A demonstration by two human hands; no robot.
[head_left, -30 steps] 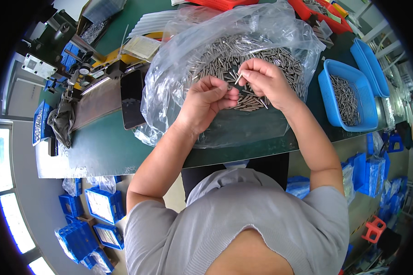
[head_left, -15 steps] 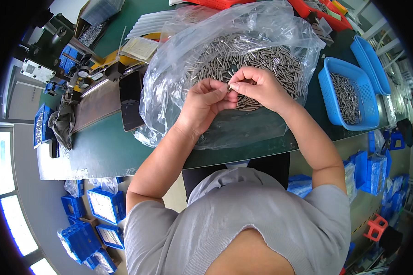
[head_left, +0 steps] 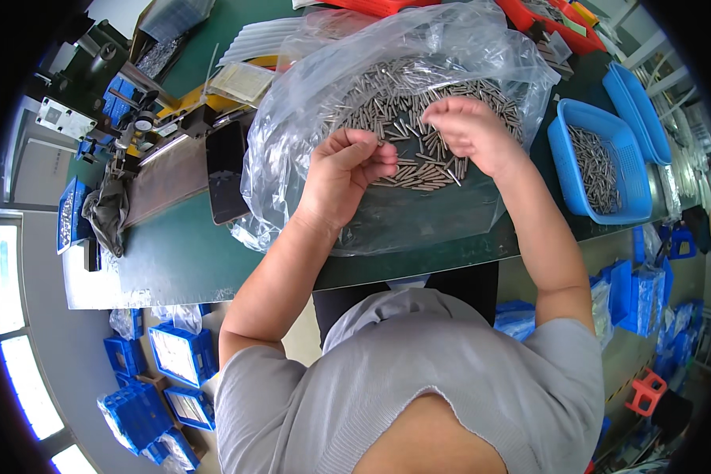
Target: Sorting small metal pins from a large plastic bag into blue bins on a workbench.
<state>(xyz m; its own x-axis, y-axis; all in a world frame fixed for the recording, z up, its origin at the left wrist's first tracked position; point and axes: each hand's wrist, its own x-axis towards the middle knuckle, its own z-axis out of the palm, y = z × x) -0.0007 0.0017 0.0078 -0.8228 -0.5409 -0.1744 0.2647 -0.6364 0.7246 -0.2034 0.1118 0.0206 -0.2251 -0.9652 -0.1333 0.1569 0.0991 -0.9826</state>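
Steel pins (head_left: 426,118): heaped on a clear plastic bag (head_left: 292,118) spread on the green bench (head_left: 182,253), right under both hands.
Progress: most pins lie unsorted; the blue basket (head_left: 577,182), well right of the fingers, holds only a thin layer.
Left hand (head_left: 344,178): fingers curled shut, seemingly bunching pins; contents hidden.
Right hand (head_left: 470,130): raised just above the heap, fingertips pinched together, hold unclear.

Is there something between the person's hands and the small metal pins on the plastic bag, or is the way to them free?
Nothing visible blocks them. The metal pins lie exposed on the opened clear plastic bag. The right hand hangs directly over the heap, and the left hand is at its near edge.
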